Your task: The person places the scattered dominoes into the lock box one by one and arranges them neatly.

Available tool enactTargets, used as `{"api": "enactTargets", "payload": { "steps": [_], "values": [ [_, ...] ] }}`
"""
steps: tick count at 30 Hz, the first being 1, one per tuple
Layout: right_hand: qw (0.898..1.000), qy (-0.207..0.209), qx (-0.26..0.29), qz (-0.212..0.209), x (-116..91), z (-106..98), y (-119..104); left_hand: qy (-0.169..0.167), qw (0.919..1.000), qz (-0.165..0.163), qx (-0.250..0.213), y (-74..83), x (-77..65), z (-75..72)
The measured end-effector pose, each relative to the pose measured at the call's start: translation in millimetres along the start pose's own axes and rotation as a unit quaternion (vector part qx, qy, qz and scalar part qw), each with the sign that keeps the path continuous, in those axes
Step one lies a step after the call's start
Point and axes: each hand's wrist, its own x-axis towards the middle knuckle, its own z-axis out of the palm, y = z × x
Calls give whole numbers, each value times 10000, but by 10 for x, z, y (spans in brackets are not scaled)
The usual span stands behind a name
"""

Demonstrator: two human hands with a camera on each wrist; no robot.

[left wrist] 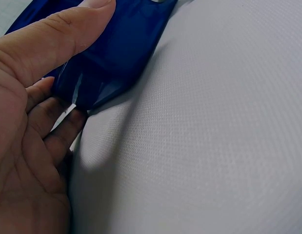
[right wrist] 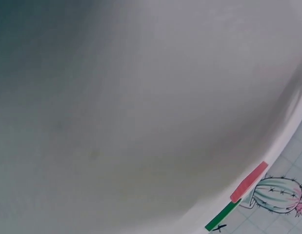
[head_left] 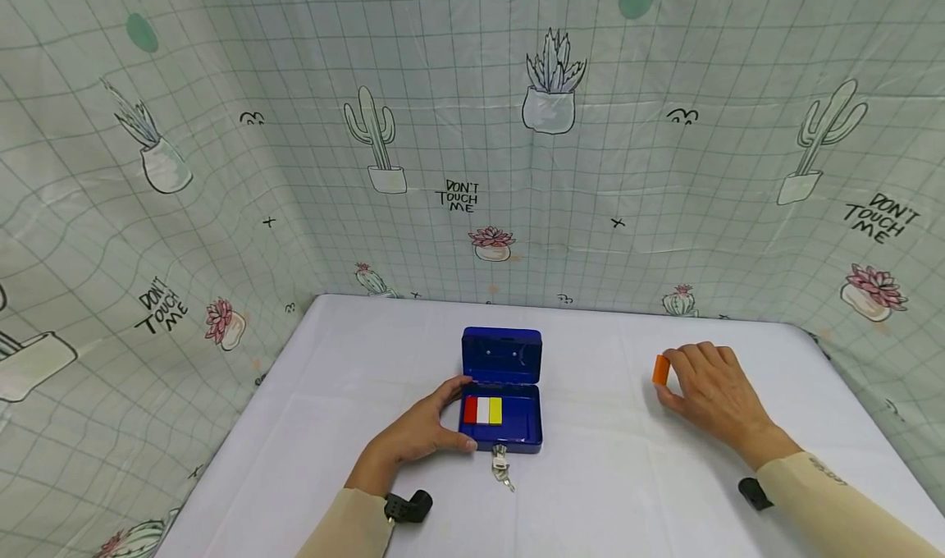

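Note:
A small blue metal cash box (head_left: 522, 435) stands on the white table with its lid (head_left: 502, 361) up. Inside, on the left, a red block (head_left: 470, 410), a white block (head_left: 483, 410) and a yellow block (head_left: 495, 411) lie side by side. My left hand (head_left: 419, 433) holds the box by its left side, thumb at the front corner and fingers toward the back; the left wrist view shows the thumb and fingers about the blue corner. Well to the right, my right hand (head_left: 712, 394) pinches an orange block (head_left: 660, 370) upright between thumb and fingers.
Keys (head_left: 503, 468) hang from the lock at the box's front. A grid-patterned cactus curtain (head_left: 561, 180) surrounds the white table (head_left: 591, 492). In the right wrist view, a reddish strip (right wrist: 249, 182) and a green strip (right wrist: 223, 215) show near the white surface's edge.

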Motion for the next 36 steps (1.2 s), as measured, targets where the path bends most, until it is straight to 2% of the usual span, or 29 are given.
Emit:
{"api": "enactTargets", "payload": {
  "steps": [15, 30, 36],
  "values": [
    [9993, 97, 143, -318, 169, 4, -238, 41, 9999, -81, 62, 4, -7, 1],
    [9989, -112, 248, -378, 277, -35, -449, 67, 9999, -133, 76, 7, -7, 12],
    [9982, 47, 313, -509, 317, -27, -512, 42, 9999, -89, 74, -3, -7, 3]
  ]
}}
